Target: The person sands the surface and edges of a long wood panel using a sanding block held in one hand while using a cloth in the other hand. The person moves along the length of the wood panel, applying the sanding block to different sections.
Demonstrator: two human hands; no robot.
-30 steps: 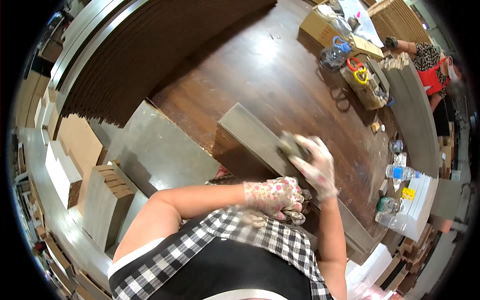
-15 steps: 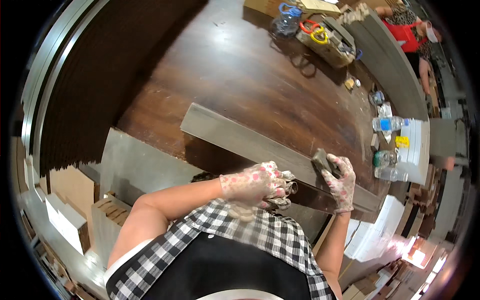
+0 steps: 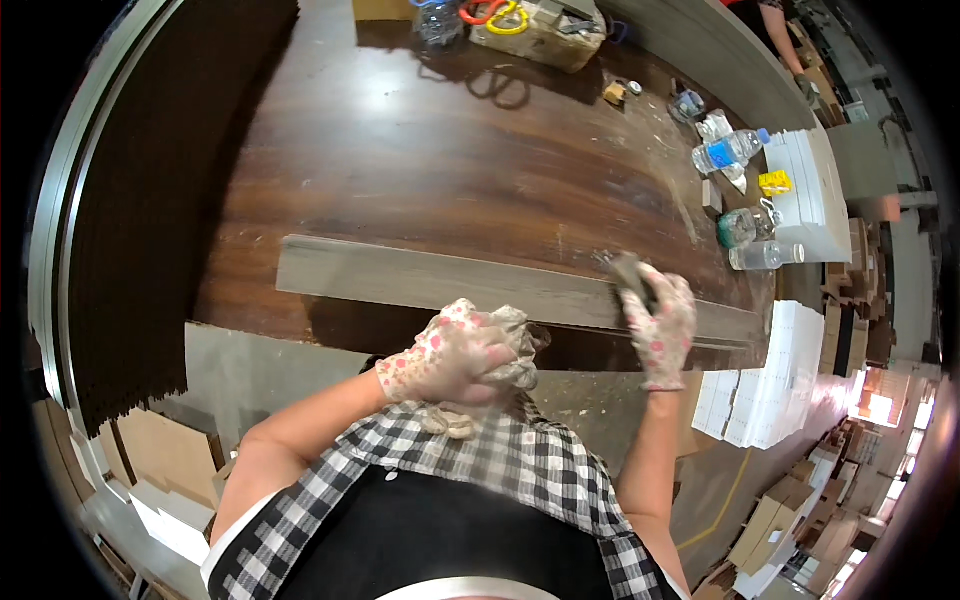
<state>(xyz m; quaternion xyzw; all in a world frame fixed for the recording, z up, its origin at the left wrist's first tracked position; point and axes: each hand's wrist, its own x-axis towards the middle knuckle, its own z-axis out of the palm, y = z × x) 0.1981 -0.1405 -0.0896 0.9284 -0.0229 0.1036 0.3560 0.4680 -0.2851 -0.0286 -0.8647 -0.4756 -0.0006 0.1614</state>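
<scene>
My left hand (image 3: 440, 352), in a white work glove with pink dots, is closed around a crumpled grey-white rag (image 3: 516, 345) in front of my chest. A long, narrow grey wood-grain plank (image 3: 430, 277) lies across the near side of the brown table (image 3: 390, 170). Toward the plank's right part, my right hand (image 3: 662, 330), gloved alike, grips a small dark grey block (image 3: 628, 278) between thumb and fingers. The block is at the plank's far edge, slightly blurred; whether it touches the plank I cannot tell.
Scissors with yellow handles (image 3: 508, 20) sit by a worn box (image 3: 545, 42) at the back. A blue-labelled bottle (image 3: 730, 150), a green-bottomed bottle (image 3: 738, 228) and a clear bottle (image 3: 765, 256) lie right. Dark stacked panels (image 3: 150, 210) stand left; a co-worker's arm (image 3: 780, 35) shows far right.
My view has turned, so the plank lies more level across the picture. Both hands keep their hold; the rag hand appears farther left and the right hand slightly higher.
</scene>
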